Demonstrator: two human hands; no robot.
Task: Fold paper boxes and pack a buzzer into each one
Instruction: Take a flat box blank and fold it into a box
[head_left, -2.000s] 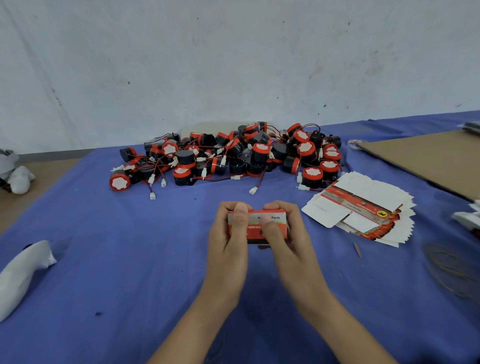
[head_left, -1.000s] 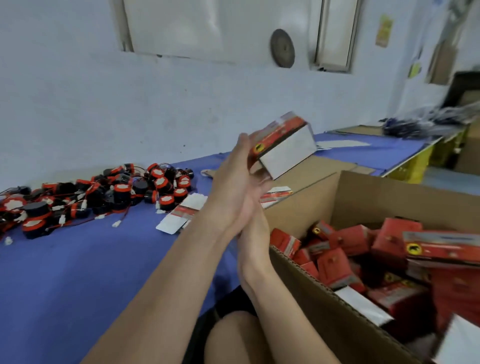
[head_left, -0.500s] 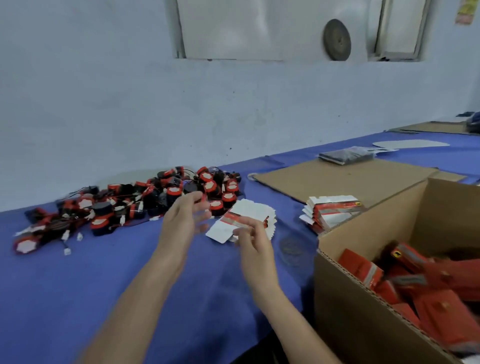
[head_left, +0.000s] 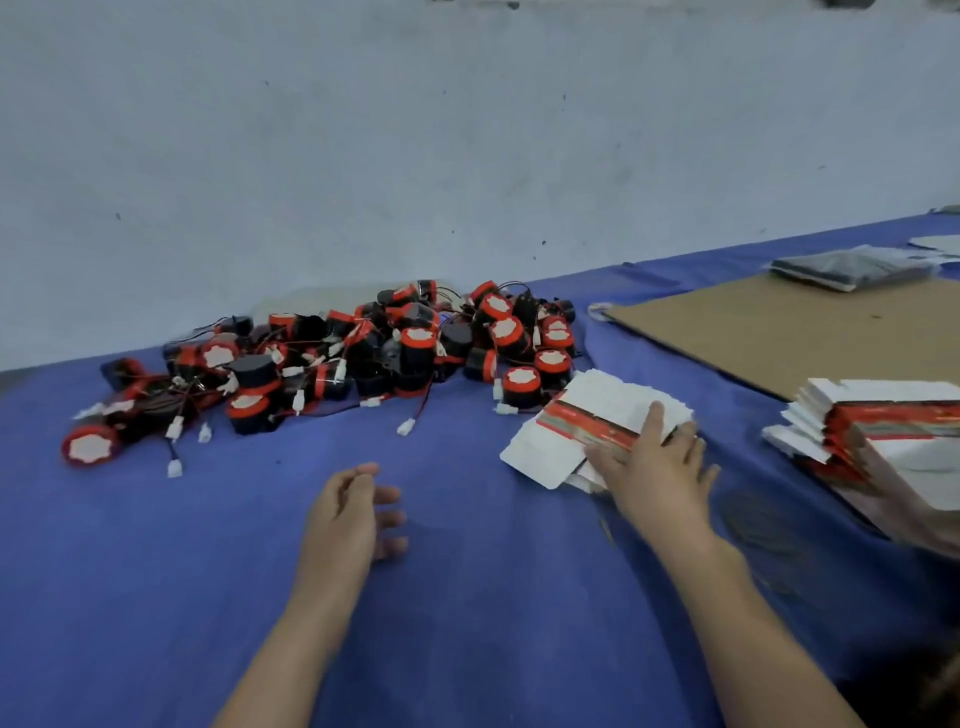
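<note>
A heap of red-and-black buzzers (head_left: 363, 358) with thin wires and white plugs lies on the blue cloth at the back. To its right sits a small stack of flat, unfolded paper boxes (head_left: 587, 415), white with a red band. My right hand (head_left: 654, 473) lies on top of that stack with its fingers stretched out flat. My left hand (head_left: 353, 514) hovers over the cloth in front of the buzzers, fingers loosely curled, holding nothing.
A second, taller stack of flat boxes (head_left: 878, 441) sits at the right edge. Behind it lies a brown cardboard sheet (head_left: 789, 332) with a dark plastic bag (head_left: 847, 270) on its far end. A pale wall (head_left: 415, 156) rises behind the table.
The folded box held in both hands went toward the big carton on the right. My view swung back left; my right hand now rests on the flat boxes, my left hand is empty.
</note>
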